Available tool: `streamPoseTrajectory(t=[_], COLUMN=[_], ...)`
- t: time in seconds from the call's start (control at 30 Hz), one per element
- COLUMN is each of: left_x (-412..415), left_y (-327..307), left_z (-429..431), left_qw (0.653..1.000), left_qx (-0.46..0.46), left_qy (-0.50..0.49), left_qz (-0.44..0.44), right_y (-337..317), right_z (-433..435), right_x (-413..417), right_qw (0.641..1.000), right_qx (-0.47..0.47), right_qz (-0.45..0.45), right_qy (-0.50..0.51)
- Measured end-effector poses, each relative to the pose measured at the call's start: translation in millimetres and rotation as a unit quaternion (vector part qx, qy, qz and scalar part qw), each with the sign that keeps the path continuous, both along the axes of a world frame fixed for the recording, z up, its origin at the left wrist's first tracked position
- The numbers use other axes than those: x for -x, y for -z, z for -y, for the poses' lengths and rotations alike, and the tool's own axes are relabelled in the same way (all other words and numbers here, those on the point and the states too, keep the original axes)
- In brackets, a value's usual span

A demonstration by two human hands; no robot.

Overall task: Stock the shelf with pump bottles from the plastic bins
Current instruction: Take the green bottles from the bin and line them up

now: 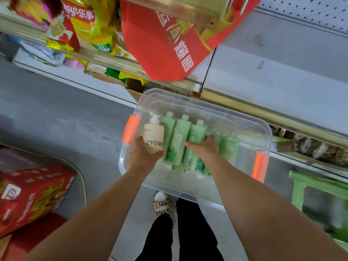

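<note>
A clear plastic bin (244, 121) with orange latches stands on the floor in front of the shelf. Several green bottles (183, 129) lie side by side inside it. My left hand (141, 157) grips a beige pump bottle (153, 137) marked ZYOME at the bin's left end, pump pointing away from me. My right hand (204, 147) reaches into the bin and its fingers curl over the lower part of the green bottles. The bare white shelf (263, 78) lies beyond the bin, to the right.
A red carton (162, 51) and snack bags (88, 25) fill the shelf at upper left. Another red box (32, 193) sits on the floor at left. A green stool (318, 187) stands at right. My feet (162, 206) are just behind the bin.
</note>
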State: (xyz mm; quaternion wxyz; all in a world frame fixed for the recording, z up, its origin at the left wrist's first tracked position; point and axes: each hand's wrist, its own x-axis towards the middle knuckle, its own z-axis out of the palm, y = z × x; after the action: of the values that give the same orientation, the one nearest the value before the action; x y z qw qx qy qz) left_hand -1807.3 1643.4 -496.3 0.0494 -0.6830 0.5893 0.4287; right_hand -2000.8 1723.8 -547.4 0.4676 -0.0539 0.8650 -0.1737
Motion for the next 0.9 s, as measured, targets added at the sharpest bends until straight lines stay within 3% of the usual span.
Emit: streamPoseTrajectory(t=[0.13,0.27,0.4,0.5,0.6,0.7,0.83,0.9], left_x=[0.5,2.8,7.1,14.2,21.6,27.8,40.3,47.7], left_y=[-3.5,-24.0,-63.8,-106.4,-153.7,-206.0,-270.7,-302.6], left_z=[2.3,-4.3,-16.8,-21.2,-22.4,-22.1,-25.5,-29.5], left_qw=[0.996,0.962,0.940,0.924,0.908,0.893,0.878,0.863], left_qx=[-0.045,-0.128,-0.173,-0.184,-0.168,-0.133,-0.106,-0.095], left_qy=[-0.062,-0.176,-0.163,-0.138,-0.098,-0.066,-0.024,0.003], left_qz=[-0.049,-0.168,-0.246,-0.307,-0.371,-0.425,-0.467,-0.496], right_y=[-4.6,-37.6,-89.2,-137.5,-191.2,-242.8,-310.5,-342.9], right_z=[-21.7,-40.0,-47.4,-49.2,-48.8,-52.8,-60.8,-70.4], right_x=[1.5,2.1,3.1,1.5,-4.2,-7.9,-0.4,6.6], right_qw=[0.989,0.936,0.872,0.851,0.869,0.893,0.898,0.882], right_qx=[0.073,0.156,0.218,0.251,0.283,0.316,0.355,0.390], right_qz=[0.101,0.267,0.339,0.357,0.343,0.272,0.218,0.224], right_qy=[0.079,0.166,0.276,0.291,0.217,0.171,0.145,0.142])
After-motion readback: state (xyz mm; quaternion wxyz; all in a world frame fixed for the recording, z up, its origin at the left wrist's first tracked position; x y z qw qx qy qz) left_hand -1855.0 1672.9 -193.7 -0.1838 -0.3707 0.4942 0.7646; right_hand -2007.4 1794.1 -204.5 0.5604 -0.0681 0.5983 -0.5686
